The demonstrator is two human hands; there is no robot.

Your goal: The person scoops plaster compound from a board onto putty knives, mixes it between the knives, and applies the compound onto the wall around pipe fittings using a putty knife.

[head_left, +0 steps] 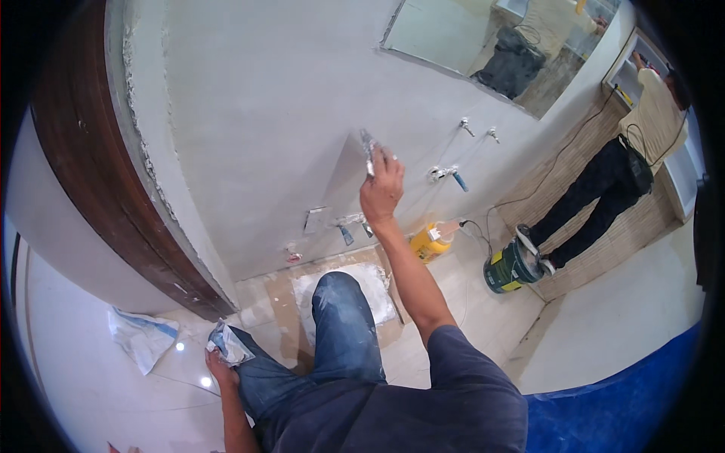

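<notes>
My right hand (384,189) is raised in front of the pale wall (249,128), fingers closed around a putty knife (368,149) smeared with white. Its blade is close to the wall; whether it touches I cannot tell. A shadow falls on the wall beside it. Low at the left, by my knee, my left hand (220,370) grips a crumpled white plastic bag (230,345); its contents are hidden. Below the right hand, pipe fittings (346,232) with blue parts stick out of the wall. Further right are a blue-handled valve (459,180) and two metal taps (467,127).
A co-worker (642,151) stands on a green bucket (507,268) at the right, a cable hanging nearby. A yellow container (430,243) stands by the wall. White-stained cardboard (283,294) lies under my knee. A dark wooden door frame (98,174) rises at left; a mirror (445,34) is above.
</notes>
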